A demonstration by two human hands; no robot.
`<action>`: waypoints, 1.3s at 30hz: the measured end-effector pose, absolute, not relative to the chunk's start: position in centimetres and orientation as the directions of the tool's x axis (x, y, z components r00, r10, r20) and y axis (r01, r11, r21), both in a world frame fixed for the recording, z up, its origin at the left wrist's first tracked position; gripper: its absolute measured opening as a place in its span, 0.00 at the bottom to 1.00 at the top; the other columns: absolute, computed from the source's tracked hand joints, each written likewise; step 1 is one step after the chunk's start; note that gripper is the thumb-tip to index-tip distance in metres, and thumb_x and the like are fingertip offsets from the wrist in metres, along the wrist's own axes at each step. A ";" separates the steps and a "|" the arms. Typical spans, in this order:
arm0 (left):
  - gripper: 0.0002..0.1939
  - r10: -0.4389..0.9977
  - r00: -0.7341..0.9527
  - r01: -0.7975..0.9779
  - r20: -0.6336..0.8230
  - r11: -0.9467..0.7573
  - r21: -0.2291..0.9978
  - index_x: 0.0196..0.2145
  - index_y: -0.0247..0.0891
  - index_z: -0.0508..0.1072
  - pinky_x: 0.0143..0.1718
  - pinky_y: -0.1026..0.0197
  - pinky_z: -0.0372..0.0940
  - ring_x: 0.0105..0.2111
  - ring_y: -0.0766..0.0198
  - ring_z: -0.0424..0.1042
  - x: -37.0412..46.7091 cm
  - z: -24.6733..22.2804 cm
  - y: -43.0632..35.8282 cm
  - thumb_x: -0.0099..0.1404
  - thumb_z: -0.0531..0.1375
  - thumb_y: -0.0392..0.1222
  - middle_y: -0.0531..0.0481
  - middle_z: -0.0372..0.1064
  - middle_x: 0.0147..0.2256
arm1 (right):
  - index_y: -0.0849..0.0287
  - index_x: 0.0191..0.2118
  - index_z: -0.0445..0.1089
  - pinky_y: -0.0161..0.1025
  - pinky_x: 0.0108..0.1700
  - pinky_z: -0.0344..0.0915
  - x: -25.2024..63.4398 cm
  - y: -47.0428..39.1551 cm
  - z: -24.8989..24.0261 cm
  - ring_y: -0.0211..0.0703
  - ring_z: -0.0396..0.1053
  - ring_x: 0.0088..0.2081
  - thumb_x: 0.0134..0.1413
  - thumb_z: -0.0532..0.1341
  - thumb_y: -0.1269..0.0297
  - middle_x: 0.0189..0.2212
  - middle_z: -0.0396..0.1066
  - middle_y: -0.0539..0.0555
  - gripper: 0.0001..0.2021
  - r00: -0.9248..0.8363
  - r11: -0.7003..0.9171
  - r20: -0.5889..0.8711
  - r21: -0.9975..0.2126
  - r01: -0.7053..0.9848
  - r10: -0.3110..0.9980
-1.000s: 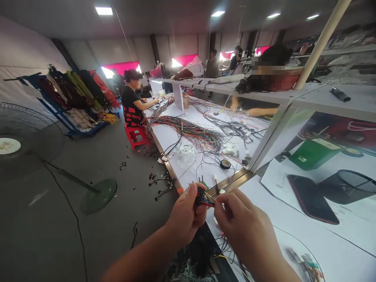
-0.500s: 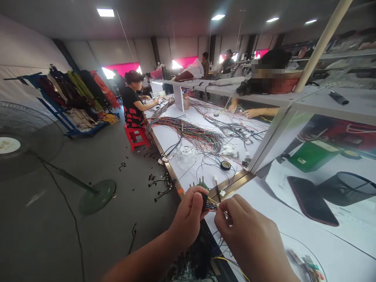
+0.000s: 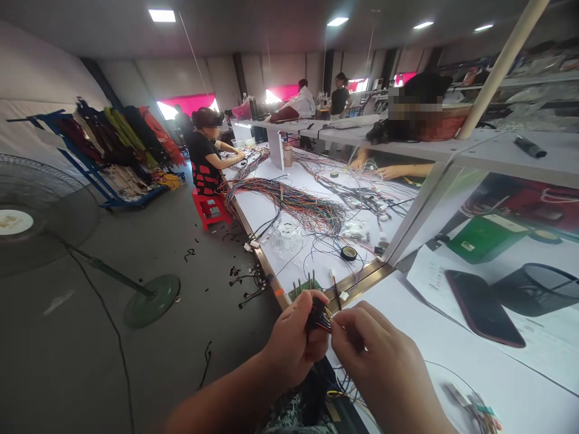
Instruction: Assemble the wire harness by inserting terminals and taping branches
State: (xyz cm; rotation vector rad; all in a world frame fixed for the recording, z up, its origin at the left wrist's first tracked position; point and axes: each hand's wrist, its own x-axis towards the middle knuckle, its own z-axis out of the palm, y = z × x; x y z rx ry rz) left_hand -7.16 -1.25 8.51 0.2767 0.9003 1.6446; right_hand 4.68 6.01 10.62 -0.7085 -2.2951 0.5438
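My left hand (image 3: 296,337) is closed around a black connector (image 3: 316,313) with thin coloured wires at its right side. Thumb and fingertips of my right hand (image 3: 375,346) are pinched together at those wires, close against the connector; the exact wire or terminal between them is too small to make out. Both hands are over the near table edge. Just beyond them stands a green board with upright metal pins (image 3: 307,283). More loose wires (image 3: 348,386) hang below the right hand.
A large bundle of wires (image 3: 298,202) spreads over the white table, with a roll of black tape (image 3: 348,253) nearby. To the right lie a phone (image 3: 484,307) and a mesh cup (image 3: 538,289). A fan (image 3: 149,301) stands left. Co-workers sit at the far side.
My left hand has turned slightly, so more of the connector shows. My right fingertips have come closer to it. The view has shifted a little, and a person in the background has moved.
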 end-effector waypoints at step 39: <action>0.08 0.978 0.051 0.655 0.202 -0.186 0.733 0.37 0.40 0.71 0.29 0.69 0.58 0.26 0.71 0.65 -12.4 20.1 -0.9 0.61 0.61 0.44 0.56 0.68 0.26 | 0.57 0.30 0.60 0.32 0.25 0.54 3.8 8.0 14.2 0.34 0.52 0.23 0.65 0.45 0.45 0.22 0.56 0.47 0.22 -0.961 0.230 0.009 -0.971 0.057 0.276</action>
